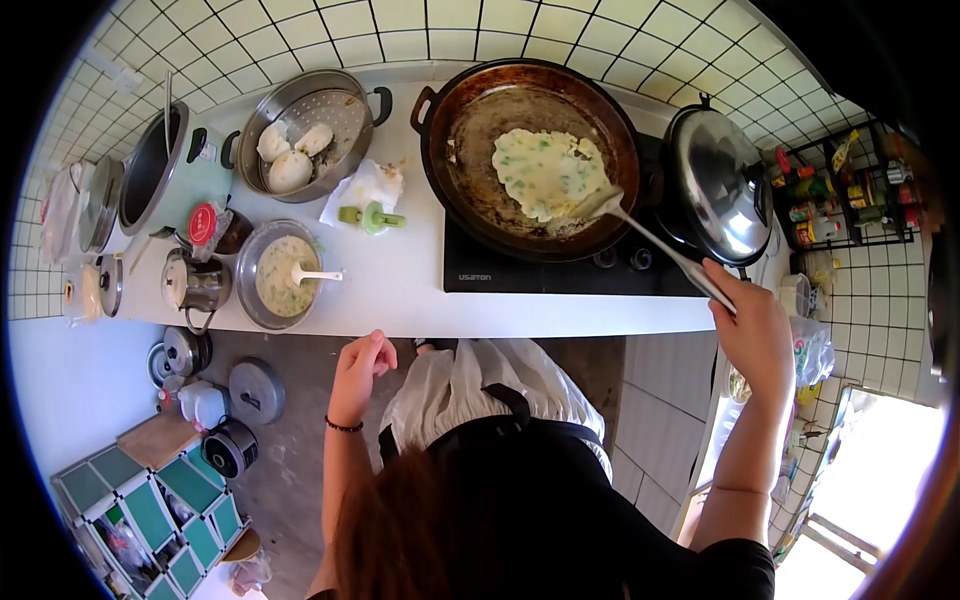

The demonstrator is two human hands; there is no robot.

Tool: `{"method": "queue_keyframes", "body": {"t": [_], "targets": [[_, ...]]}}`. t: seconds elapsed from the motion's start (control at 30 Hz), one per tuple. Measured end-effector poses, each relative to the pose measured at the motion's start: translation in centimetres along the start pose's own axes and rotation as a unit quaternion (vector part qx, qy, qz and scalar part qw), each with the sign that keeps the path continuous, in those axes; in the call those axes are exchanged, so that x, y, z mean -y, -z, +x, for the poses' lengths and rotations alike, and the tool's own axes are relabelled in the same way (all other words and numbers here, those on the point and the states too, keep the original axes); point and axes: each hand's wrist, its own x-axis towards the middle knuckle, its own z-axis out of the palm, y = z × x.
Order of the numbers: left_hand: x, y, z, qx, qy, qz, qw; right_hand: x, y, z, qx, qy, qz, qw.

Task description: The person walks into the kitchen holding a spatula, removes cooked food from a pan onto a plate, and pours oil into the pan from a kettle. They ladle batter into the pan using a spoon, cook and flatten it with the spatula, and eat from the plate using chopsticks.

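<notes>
My right hand is closed around the handle of a metal spatula. The spatula's blade touches the lower right edge of a pale pancake with green bits, which lies in a large dark pan on the black cooktop. My left hand hangs by the counter's front edge with its fingers curled; nothing shows in it. Above and left of that hand, a bowl of batter holds a white spoon.
A steamer pot with white buns stands at the back left, near a green-handled item on a tissue. A lidded pot is right of the pan, beside a rack of bottles. A metal pitcher stands left.
</notes>
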Motion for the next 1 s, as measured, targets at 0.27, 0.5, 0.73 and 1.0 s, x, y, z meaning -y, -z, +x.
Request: {"method": "queue_keyframes", "body": {"t": [0.27,0.5,0.73,1.0], "targets": [[-0.1,3.7,1.0,0.011,0.006,0.002,1.000,2.2,-0.5,-2.1,0.040,-0.087,0.037,0.995],[-1.5,4.6,2.3,0.041,0.006,0.007,0.999,4.7,-0.7,-2.2,0.041,-0.080,0.007,0.996],[-1.6,5.4,3.2,0.048,-0.025,0.022,0.998,4.5,-1.7,2.7,-0.040,-0.013,-0.017,0.999],[-1.2,6.0,2.4,0.036,-0.027,0.024,0.999,1.5,-5.3,7.5,-0.095,0.030,-0.074,0.992]]}}
